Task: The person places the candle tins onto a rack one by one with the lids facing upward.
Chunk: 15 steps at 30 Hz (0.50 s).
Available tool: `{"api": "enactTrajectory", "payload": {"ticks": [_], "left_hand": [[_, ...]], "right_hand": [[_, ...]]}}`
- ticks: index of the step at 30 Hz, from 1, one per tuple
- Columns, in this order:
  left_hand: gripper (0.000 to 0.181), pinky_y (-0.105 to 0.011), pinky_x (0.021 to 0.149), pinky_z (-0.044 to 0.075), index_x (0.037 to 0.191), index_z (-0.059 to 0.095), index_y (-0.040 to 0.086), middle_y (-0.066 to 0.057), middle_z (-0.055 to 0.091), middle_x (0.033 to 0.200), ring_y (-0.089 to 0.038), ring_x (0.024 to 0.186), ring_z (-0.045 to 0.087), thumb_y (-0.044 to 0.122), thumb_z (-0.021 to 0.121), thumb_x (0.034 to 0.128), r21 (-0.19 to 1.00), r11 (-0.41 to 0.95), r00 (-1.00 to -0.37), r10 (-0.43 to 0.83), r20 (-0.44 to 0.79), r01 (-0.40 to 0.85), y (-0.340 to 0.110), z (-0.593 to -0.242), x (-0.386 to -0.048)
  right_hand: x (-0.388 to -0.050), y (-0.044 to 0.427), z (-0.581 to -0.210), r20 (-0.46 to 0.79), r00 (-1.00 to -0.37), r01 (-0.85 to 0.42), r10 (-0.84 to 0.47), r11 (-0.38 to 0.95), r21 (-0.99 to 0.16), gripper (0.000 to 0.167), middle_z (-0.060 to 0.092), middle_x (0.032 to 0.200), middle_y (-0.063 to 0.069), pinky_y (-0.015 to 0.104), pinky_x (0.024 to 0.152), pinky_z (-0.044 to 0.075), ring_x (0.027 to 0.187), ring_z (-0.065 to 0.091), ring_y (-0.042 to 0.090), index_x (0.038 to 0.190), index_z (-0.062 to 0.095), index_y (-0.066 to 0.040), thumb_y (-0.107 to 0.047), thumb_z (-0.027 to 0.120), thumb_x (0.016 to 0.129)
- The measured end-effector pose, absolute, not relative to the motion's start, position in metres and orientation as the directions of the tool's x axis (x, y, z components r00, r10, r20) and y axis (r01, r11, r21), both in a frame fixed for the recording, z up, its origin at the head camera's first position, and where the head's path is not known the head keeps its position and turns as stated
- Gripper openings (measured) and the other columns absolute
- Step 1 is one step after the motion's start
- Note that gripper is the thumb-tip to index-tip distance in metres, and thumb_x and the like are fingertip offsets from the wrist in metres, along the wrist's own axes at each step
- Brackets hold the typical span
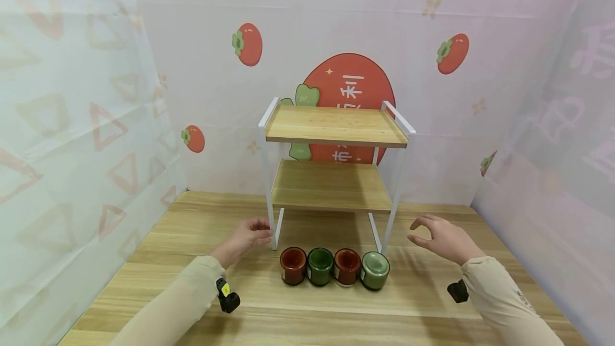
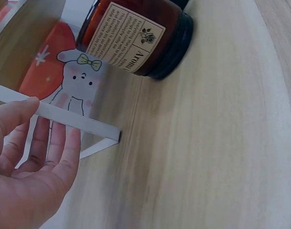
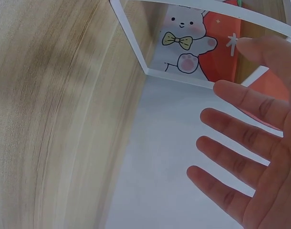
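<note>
As a two-tier rack (image 1: 331, 183) stands on the counter (image 1: 307, 324) between a person's hands, its shelves running crosswise from one to the other, the left hand (image 1: 247, 239) is nearer, its thumb over the rack's left front leg (image 2: 88, 125), though whether the fingers grip it cannot be told. The right hand (image 1: 447, 236), holding nothing, hangs apart from the opposite leg, fingers spread, while four jars (image 1: 321, 267) line up at the rack's front.
</note>
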<state>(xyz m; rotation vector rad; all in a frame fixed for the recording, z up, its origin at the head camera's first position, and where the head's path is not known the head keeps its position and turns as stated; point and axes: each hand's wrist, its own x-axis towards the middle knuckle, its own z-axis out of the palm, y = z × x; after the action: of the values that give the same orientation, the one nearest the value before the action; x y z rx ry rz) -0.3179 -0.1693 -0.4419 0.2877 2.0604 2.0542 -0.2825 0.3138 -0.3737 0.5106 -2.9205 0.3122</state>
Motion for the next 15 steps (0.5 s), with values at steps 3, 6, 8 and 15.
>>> {"api": "enactTrajectory", "payload": {"ticks": [3,6,8,15], "left_hand": [[0.02,-0.026,0.089,0.057,0.108,0.054,-0.005,-0.003,0.055,0.098,-0.016,0.095,0.059,-0.005,0.06,0.0884,1.0,-0.015,-0.955,0.295,-0.014,-0.019,-0.1689,-0.444,-0.318],[0.017,-0.026,0.089,0.057,0.105,0.054,-0.003,-0.002,0.055,0.097,-0.013,0.092,0.059,-0.006,0.059,0.0885,0.999,-0.034,-0.955,0.296,-0.012,-0.024,-0.1692,-0.4461,-0.3187],[0.016,-0.027,0.09,0.057,0.104,0.054,-0.002,-0.002,0.055,0.096,-0.012,0.091,0.059,-0.007,0.058,0.0892,0.999,-0.04,-0.954,0.298,-0.01,-0.023,-0.1697,-0.447,-0.3191],[0.016,-0.031,0.093,0.056,0.105,0.052,-0.006,-0.004,0.054,0.096,-0.014,0.093,0.059,-0.006,0.058,0.09,0.999,-0.021,-0.957,0.289,-0.024,-0.031,-0.1703,-0.4464,-0.3189]], "right_hand": [[-0.2825,0.3134,-0.3732,0.197,-0.928,-0.35,-0.316,0.92,-0.175,0.04,0.059,0.128,0.017,0.054,0.075,0.055,0.108,0.061,0.038,0.107,0.066,-0.016,-0.052,0.062,0.089],[-0.2835,0.314,-0.3742,0.199,-0.928,-0.35,-0.315,0.92,-0.176,0.043,0.059,0.128,0.017,0.055,0.075,0.055,0.108,0.061,0.038,0.107,0.066,-0.016,-0.055,0.06,0.089],[-0.2845,0.3149,-0.3755,0.198,-0.929,-0.347,-0.312,0.922,-0.173,0.045,0.059,0.129,0.017,0.055,0.075,0.055,0.109,0.06,0.039,0.107,0.066,-0.016,-0.057,0.059,0.089],[-0.2854,0.3155,-0.3765,0.193,-0.929,-0.347,-0.315,0.923,-0.164,0.047,0.058,0.13,0.017,0.055,0.074,0.055,0.11,0.06,0.039,0.109,0.066,-0.016,-0.059,0.058,0.089]]}}
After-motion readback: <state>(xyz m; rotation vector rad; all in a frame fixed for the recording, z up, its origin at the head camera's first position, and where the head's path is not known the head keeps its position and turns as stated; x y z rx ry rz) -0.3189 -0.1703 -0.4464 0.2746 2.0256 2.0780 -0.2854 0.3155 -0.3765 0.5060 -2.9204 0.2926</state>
